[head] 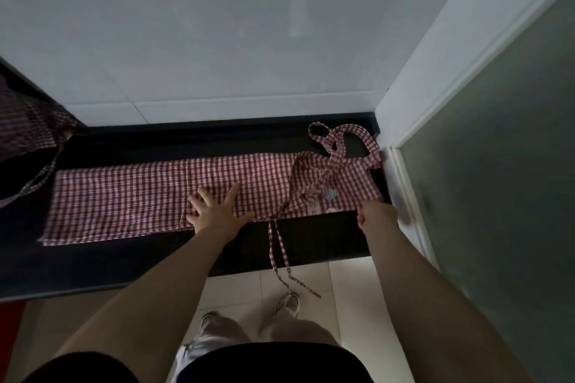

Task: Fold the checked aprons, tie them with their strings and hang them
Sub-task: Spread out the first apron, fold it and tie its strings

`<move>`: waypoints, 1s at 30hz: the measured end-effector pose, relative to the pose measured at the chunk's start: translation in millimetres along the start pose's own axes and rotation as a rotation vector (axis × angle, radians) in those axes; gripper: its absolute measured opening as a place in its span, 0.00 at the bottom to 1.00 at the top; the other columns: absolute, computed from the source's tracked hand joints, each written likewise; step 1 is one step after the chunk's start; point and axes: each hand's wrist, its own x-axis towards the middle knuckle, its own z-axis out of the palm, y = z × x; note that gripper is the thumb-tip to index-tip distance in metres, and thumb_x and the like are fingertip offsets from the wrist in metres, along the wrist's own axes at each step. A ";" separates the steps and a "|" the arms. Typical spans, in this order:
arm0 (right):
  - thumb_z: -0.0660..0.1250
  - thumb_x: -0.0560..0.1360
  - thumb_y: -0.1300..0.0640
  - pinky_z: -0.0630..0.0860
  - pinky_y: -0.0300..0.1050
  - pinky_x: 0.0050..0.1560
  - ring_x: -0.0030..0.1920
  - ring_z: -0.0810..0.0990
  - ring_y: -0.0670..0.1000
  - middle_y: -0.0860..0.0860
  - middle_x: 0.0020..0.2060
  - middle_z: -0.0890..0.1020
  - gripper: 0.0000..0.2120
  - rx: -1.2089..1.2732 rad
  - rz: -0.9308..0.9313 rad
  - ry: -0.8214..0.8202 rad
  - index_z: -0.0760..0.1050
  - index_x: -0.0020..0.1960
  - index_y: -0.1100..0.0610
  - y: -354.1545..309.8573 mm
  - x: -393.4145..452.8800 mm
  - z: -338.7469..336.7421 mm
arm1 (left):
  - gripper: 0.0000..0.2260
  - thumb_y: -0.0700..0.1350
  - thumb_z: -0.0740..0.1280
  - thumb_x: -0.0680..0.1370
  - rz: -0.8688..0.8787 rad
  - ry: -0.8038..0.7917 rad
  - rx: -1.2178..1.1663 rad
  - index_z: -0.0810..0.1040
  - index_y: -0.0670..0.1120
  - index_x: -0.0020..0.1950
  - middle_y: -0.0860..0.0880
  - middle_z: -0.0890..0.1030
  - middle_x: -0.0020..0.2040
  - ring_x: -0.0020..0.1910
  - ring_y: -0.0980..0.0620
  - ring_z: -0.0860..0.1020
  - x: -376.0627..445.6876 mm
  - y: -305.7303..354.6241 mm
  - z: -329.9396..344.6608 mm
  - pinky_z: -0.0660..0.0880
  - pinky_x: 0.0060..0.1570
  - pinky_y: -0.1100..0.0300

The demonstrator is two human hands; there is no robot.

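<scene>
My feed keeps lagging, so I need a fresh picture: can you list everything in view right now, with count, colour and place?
long folded checked cloth apron: one, red and white, flat on the counter
apron strings: two, checked, hanging off the counter's front edge
neck loop: one, checked, at the apron's right end
second checked apron: one, bunched, far left
dark counter: one, black
tiled wall: pale grey, behind
frosted door: grey-green, right
shoes: two, pale, on the floor
left hand: flat on the apron
right hand: grips the apron's right corner
</scene>
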 end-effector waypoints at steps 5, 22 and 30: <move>0.59 0.80 0.64 0.73 0.46 0.45 0.53 0.80 0.58 0.63 0.63 0.76 0.23 -0.285 -0.265 0.202 0.59 0.74 0.64 -9.6 -19.7 11.9 | 0.34 0.70 0.58 0.76 -0.024 0.069 -0.002 0.53 0.58 0.78 0.38 0.42 0.80 0.77 0.32 0.42 -1.2 5.5 -9.4 0.52 0.70 0.30; 0.60 0.81 0.58 0.78 0.45 0.54 0.59 0.79 0.59 0.60 0.62 0.77 0.17 -1.154 -0.627 -0.079 0.70 0.68 0.62 -22.2 13.5 44.3 | 0.42 0.63 0.71 0.72 0.098 -0.018 0.149 0.51 0.57 0.79 0.46 0.46 0.81 0.77 0.32 0.45 18.0 39.5 -22.3 0.54 0.71 0.31; 0.67 0.75 0.65 0.76 0.53 0.57 0.66 0.71 0.61 0.61 0.68 0.68 0.24 -0.810 -0.604 0.199 0.67 0.69 0.63 -26.9 29.0 3.2 | 0.51 0.53 0.76 0.70 0.057 -0.040 0.146 0.41 0.56 0.79 0.38 0.43 0.80 0.77 0.32 0.44 16.5 57.6 -21.0 0.58 0.72 0.35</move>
